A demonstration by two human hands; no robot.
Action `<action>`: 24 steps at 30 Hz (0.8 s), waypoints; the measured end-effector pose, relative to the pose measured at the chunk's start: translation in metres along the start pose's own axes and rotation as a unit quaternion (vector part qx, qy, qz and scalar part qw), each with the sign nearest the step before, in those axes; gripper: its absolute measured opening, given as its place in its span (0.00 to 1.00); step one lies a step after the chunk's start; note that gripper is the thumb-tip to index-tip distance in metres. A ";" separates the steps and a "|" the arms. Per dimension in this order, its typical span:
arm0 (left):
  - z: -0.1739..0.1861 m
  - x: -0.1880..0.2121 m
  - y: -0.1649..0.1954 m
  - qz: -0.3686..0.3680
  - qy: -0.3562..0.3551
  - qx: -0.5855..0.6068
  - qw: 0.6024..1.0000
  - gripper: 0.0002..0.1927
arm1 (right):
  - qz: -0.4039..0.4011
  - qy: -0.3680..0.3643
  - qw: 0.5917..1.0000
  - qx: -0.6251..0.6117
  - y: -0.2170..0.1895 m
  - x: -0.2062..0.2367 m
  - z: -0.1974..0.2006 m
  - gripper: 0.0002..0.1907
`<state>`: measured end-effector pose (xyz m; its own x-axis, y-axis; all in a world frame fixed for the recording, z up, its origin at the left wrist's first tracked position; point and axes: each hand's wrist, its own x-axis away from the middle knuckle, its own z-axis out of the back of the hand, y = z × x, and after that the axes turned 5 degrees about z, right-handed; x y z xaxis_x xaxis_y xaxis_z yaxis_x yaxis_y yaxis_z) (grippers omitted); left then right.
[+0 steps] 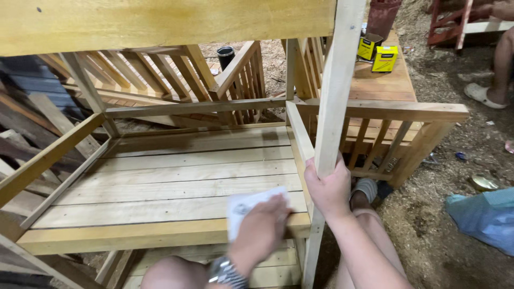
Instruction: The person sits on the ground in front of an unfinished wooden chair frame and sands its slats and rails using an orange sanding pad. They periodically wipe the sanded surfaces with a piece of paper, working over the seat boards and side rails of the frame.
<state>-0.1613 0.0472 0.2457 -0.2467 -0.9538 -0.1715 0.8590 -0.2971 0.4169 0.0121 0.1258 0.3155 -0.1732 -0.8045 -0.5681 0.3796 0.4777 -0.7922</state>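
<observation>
My left hand (262, 230), with a metal watch (227, 272) on its wrist, presses a whitish sheet of sandpaper (242, 206) onto the front right corner of a pale wooden slatted shelf (171, 182). My right hand (327, 190) is wrapped around the upright corner post (334, 85) of the same wooden frame, just right of the sheet. My knee shows below the shelf, and my foot lies behind the post.
A railed wooden frame (396, 109) stands to the right, with a table behind it holding yellow boxes (384, 58). A black cup (225, 55) sits far back. Another person's leg and sandal (484, 95) are at top right. A blue bag (484, 214) lies on the sawdust floor.
</observation>
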 end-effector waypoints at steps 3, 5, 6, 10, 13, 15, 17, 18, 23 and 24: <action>0.039 0.025 -0.048 0.054 0.016 -0.100 0.993 0.20 | -0.019 -0.006 1.000 -0.005 0.004 0.000 -0.001 0.12; 0.040 0.024 -0.050 0.079 0.079 -0.089 0.990 0.19 | -0.047 -0.020 0.999 -0.002 0.007 -0.001 -0.001 0.12; 0.036 0.023 -0.043 0.096 0.110 -0.080 0.986 0.20 | -0.031 -0.011 0.999 0.004 0.008 0.000 0.000 0.13; -0.011 -0.004 0.024 0.067 0.035 0.081 0.994 0.21 | 0.004 0.014 1.000 0.001 0.008 0.000 0.001 0.14; -0.016 -0.004 0.040 -0.047 0.052 0.048 0.996 0.26 | 0.001 0.004 1.000 -0.013 0.005 0.001 0.002 0.14; 0.000 0.004 0.027 -0.031 0.017 0.036 0.999 0.23 | 0.001 0.002 1.000 -0.002 0.003 0.001 0.002 0.14; 0.024 0.015 0.006 0.047 -0.007 0.024 0.999 0.22 | 0.005 0.004 1.000 0.026 0.002 0.001 0.001 0.13; 0.037 0.021 -0.006 0.111 -0.015 0.019 0.993 0.21 | 0.001 0.001 1.000 0.010 0.003 0.001 0.000 0.13; 0.044 0.016 -0.005 0.095 0.042 -0.038 0.994 0.18 | -0.010 0.009 1.000 -0.002 0.005 0.001 0.000 0.16; 0.033 0.007 0.007 0.146 -0.038 -0.019 0.988 0.18 | -0.007 0.011 1.000 0.000 0.005 0.001 0.001 0.15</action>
<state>-0.1715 0.0369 0.2768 -0.0175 -0.9996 0.0201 0.9145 -0.0079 0.4046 0.0147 0.1271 0.3109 -0.1977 -0.8035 -0.5615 0.3776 0.4662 -0.8000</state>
